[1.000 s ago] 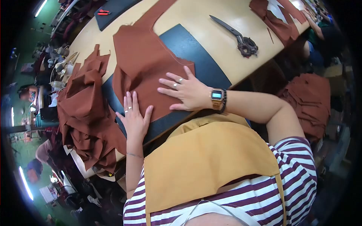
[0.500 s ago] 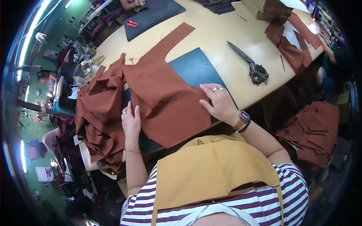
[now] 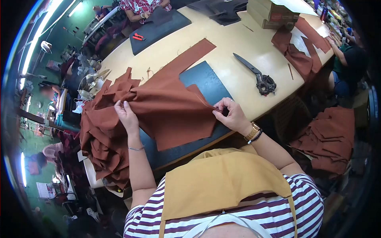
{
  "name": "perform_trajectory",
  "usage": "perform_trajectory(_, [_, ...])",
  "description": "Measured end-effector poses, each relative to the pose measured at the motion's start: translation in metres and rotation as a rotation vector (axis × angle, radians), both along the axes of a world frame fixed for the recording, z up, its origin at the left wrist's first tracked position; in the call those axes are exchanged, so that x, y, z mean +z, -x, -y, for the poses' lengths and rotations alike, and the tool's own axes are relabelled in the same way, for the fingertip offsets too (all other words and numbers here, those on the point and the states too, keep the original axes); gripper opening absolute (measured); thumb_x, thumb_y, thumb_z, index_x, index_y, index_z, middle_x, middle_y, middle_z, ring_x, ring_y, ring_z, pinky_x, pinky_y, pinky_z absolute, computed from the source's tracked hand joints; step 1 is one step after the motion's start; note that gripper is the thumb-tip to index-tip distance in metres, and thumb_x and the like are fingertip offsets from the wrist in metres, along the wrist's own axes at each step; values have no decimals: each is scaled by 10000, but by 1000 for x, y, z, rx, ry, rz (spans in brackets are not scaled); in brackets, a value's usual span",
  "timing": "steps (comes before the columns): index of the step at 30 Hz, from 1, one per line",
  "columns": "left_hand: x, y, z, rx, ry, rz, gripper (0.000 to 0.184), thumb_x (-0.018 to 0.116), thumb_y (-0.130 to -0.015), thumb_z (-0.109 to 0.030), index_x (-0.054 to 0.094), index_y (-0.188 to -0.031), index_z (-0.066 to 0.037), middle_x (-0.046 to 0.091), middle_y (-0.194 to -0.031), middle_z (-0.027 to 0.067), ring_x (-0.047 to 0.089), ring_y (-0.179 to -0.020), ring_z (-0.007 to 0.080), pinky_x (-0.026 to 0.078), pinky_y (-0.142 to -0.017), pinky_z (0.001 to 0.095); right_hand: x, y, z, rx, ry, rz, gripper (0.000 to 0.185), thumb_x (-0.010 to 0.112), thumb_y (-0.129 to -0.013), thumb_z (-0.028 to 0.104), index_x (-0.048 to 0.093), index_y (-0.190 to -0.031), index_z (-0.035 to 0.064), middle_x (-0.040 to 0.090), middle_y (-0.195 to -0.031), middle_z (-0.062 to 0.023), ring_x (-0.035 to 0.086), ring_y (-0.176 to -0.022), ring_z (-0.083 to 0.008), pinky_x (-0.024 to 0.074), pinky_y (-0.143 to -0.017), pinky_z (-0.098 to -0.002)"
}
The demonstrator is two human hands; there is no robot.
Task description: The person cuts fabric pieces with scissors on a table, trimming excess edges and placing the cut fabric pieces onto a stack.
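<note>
From the head view, my one camera, I see both hands over a rust-brown cloth piece [image 3: 174, 109], well apart from each other. My right hand [image 3: 228, 115] has thumb and fingertips closed on the piece's right edge, near the end of its curved cut. My left hand [image 3: 127, 115] is at its left side, palm partly turned up, with fingertips at the folds; I can't tell from here whether they grip the fabric or only touch it. The cloth lies partly over a dark mat [image 3: 206, 81] on the pale table [image 3: 242, 89], with raised creases running between my hands and a long strip extending toward the far side. Just beside my left hand is a crumpled rust-brown heap [image 3: 101, 127], against which the piece's left side is bunched. To the right of the mat lie big dark scissors [image 3: 258, 75] with wrapped handles, blades pointing away from me. Farther off, red snips [image 3: 138, 37] rest on a dark board [image 3: 162, 29], where a co-worker in a patterned top [image 3: 141, 6] handles dark fabric. A cardboard box [image 3: 272, 15] stands at the far right, near more rust-brown pieces [image 3: 295, 55].
</note>
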State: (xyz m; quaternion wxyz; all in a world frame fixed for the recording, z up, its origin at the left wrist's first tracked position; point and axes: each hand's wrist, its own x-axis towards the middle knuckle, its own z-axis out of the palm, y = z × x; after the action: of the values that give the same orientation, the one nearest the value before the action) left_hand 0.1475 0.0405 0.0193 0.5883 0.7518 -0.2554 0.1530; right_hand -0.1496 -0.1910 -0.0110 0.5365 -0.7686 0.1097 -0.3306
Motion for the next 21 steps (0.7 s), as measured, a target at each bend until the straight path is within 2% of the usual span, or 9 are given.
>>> perform_trajectory(3, [1, -23, -23, 58, 29, 58, 218, 473, -972, -119, 446, -1133, 25, 502, -1067, 106, 489, -995, 176, 396, -925, 304, 12, 7, 0, 68, -245, -276, 176, 703, -771, 98, 535, -786, 47, 620, -723, -72, 553, -732, -182, 457, -680, -300])
perform_trajectory(5, [-1, -36, -46, 98, 44, 29, 247, 471, -968, -108, 437, -1168, 33, 504, -1147, 138, 495, -1071, 199, 386, -968, 327, 13, 6, 0, 56, -120, -230, 158, 694, -772, 109, 565, -844, 51, 639, -797, -84, 561, -773, -197, 458, -710, -307])
perform_trajectory(7, [12, -25, -66, 228, -192, 51, 346, 499, -954, -120, 410, -1254, 27, 479, -1225, 201, 471, -1172, 260, 382, -991, 346, 14, 4, -1, 19, 82, -196, 186, 680, -774, 109, 587, -927, 59, 638, -899, -90, 566, -865, -213, 448, -771, -322])
perform_trajectory(10, [30, 15, -68, 390, -527, 416, 494, 566, -919, -182, 376, -1339, -4, 399, -1357, 234, 367, -1299, 342, 349, -1032, 441, 14, -2, -6, -66, 466, -198, 280, 646, -784, 109, 600, -1059, 81, 604, -1081, -90, 546, -1050, -243, 406, -896, -370])
perform_trajectory(13, [33, 52, -59, 277, -819, 546, 606, 620, -878, -269, 360, -1389, -74, 304, -1452, 208, 253, -1368, 378, 279, -1060, 546, 7, -8, -15, -109, 700, -266, 290, 611, -800, 136, 603, -1088, 103, 574, -1181, -78, 505, -1130, -267, 364, -965, -427])
perform_trajectory(15, [23, 75, -46, 22, -913, 410, 656, 641, -849, -359, 368, -1398, -126, 262, -1493, 167, 209, -1391, 380, 201, -1066, 619, 4, -10, -18, -112, 778, -272, 253, 598, -808, 145, 608, -1057, 109, 570, -1169, -65, 506, -1130, -258, 354, -977, -447])
perform_trajectory(18, [-2, 96, -26, -208, -1065, 215, 766, 636, -815, -479, 321, -1436, -161, 196, -1513, 189, 146, -1405, 393, 159, -1066, 644, 12, -12, 2, -32, 845, -407, 189, 593, -807, 167, 613, -989, 117, 594, -1081, -56, 518, -1110, -256, 367, -955, -451])
perform_trajectory(19, [-10, 98, -21, -248, -1116, 153, 805, 630, -803, -523, 305, -1446, -163, 177, -1519, 192, 129, -1408, 396, 147, -1065, 652, 10, -16, 17, -68, 956, -374, 129, 600, -791, 166, 606, -911, 119, 602, -986, -47, 540, -1056, -255, 363, -946, -461])
perform_trajectory(21, [-17, 86, -8, -282, -1162, 174, 834, 604, -797, -572, 289, -1455, -169, 151, -1526, 193, 125, -1411, 383, 146, -1067, 648, 7, -23, 56, -210, 1167, -357, 130, 541, -847, 183, 601, -905, 84, 639, -925, -87, 606, -887, -277, 428, -860, -452])
